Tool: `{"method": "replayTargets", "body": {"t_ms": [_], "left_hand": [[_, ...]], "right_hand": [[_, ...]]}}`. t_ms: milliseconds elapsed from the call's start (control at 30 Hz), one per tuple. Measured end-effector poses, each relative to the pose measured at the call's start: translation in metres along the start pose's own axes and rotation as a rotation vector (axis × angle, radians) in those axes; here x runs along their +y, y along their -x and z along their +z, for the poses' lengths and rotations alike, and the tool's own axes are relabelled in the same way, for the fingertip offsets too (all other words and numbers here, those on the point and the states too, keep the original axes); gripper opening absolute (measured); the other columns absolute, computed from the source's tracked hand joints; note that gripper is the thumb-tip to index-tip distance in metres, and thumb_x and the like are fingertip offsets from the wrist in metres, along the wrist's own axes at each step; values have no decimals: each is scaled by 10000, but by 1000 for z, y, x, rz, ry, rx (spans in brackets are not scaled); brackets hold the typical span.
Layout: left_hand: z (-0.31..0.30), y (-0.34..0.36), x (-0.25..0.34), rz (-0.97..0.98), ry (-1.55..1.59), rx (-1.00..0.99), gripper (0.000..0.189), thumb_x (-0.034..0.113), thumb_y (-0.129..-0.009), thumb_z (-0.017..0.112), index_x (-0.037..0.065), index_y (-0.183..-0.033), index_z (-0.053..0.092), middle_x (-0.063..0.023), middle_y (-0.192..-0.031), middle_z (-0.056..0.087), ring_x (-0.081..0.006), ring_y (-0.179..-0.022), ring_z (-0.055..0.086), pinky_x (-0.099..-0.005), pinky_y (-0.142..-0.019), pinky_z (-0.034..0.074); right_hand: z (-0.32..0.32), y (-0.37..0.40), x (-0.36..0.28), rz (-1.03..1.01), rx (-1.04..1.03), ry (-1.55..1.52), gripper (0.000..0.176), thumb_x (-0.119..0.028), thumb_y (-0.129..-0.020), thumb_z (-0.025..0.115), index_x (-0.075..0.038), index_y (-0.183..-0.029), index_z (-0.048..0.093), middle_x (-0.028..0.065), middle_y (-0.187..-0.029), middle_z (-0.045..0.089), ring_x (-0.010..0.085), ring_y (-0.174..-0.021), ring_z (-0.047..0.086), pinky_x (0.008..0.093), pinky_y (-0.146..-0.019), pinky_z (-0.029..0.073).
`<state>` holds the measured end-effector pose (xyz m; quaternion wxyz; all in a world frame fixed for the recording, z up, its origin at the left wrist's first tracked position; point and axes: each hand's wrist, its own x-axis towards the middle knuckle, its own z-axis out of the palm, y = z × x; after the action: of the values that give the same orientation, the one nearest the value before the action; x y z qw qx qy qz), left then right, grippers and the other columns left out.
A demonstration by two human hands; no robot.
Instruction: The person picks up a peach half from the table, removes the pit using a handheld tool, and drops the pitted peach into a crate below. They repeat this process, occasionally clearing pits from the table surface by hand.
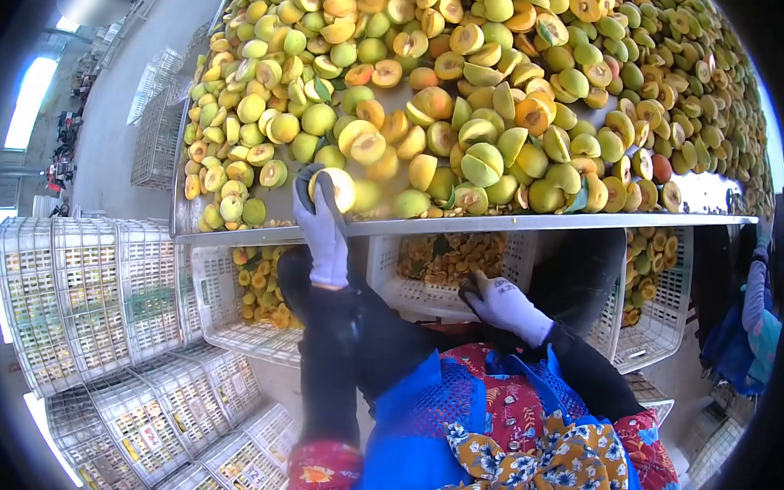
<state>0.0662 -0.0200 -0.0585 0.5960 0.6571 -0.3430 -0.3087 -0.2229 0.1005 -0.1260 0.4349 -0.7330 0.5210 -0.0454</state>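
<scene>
My left hand [324, 221], in a white glove with dark fingers, is closed round a pale yellow apricot half [337, 189] at the front edge of a metal table [462, 223]. Halved and whole yellow-green apricots [481, 164] are heaped on the table, many with the cut face showing. Below the edge, my right hand [504, 305], gloved alike, is at the rim of a white plastic crate [425, 298]. Its dark fingers are curled together, and what they hold, if anything, cannot be made out. Small fruit pieces [452, 257] lie inside that crate.
More white crates with fruit stand under the table, one at the left [225, 326] and one at the right [652, 336]. Stacked crates [97, 295] fill the left side. At the far right another person's sleeve [755, 297] reaches toward the table.
</scene>
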Motion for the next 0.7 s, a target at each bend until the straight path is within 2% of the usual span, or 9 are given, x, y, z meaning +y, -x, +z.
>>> {"method": "replayTargets", "body": {"t_ms": [33, 67, 133, 200, 267, 367, 467, 567, 700], "left_hand": [[0, 12, -4, 174, 0, -86, 327, 346, -1030, 502, 44, -1110, 598, -44, -938, 601, -126, -756, 609, -239, -581, 535], [3, 29, -19, 351, -137, -81, 386, 396, -1038, 449, 48, -1114, 598, -39, -918, 605, -122, -739, 611, -235, -552, 522], [11, 71, 2, 80, 5, -259, 478, 462, -1051, 359, 53, -1118, 598, -40, -896, 623, -124, -730, 619, -226, -542, 511], [23, 115, 46, -363, 199, -423, 520, 471, -1061, 298, 51, -1113, 600, -59, -905, 650, -135, -769, 633, -226, -606, 521], [44, 144, 28, -181, 219, -350, 529, 442, -1076, 257, 34, -1089, 595, -97, -950, 684, -157, -829, 657, -269, -752, 540], [52, 171, 58, -210, 224, -564, 555, 450, -1075, 259, 9, -1088, 597, -123, -977, 696, -188, -878, 672, -314, -850, 531], [48, 182, 60, -351, 272, -637, 486, 415, -1068, 345, 0, -1150, 585, -122, -1002, 676, -187, -892, 662, -307, -834, 536], [44, 184, 50, -191, 108, -629, 476, 388, -1071, 359, -8, -1101, 622, -114, -980, 674, -166, -850, 650, -298, -808, 528], [39, 186, 55, -162, 72, -679, 463, 347, -1075, 370, -20, -1043, 651, -100, -932, 673, -156, -835, 637, -297, -788, 516]], "right_hand": [[-18, 9, -14, -36, 53, -36, 356, -326, -957, 557, 5, -1083, 524, 242, -798, 668, 444, -746, 654, 536, -664, 510], [-40, 17, -30, -69, 106, -75, 342, -314, -961, 560, 4, -1081, 514, 240, -792, 664, 436, -732, 654, 529, -645, 509], [-78, 35, -56, -159, 200, -106, 316, -291, -960, 574, -2, -1068, 502, 230, -780, 654, 418, -697, 653, 510, -604, 505], [-102, 54, -76, -265, 276, -92, 293, -270, -949, 596, -11, -1047, 499, 213, -766, 642, 394, -656, 650, 487, -560, 499], [-111, 71, -86, -289, 272, -29, 296, -269, -942, 606, -16, -1052, 499, 190, -759, 636, 367, -620, 647, 464, -529, 492], [-109, 86, -87, -289, 301, 79, 305, -269, -929, 621, -14, -1039, 495, 161, -749, 621, 322, -555, 635, 425, -471, 473], [-101, 96, -85, -262, 326, 89, 329, -283, -919, 628, -6, -1032, 491, 152, -727, 604, 310, -545, 632, 417, -453, 467], [-93, 102, -85, -246, 314, 91, 332, -290, -915, 628, -10, -1029, 492, 146, -719, 598, 304, -542, 632, 419, -451, 469], [-87, 106, -91, -271, 351, 157, 313, -278, -917, 623, -12, -1015, 489, 145, -704, 591, 300, -546, 632, 416, -448, 473]]}}
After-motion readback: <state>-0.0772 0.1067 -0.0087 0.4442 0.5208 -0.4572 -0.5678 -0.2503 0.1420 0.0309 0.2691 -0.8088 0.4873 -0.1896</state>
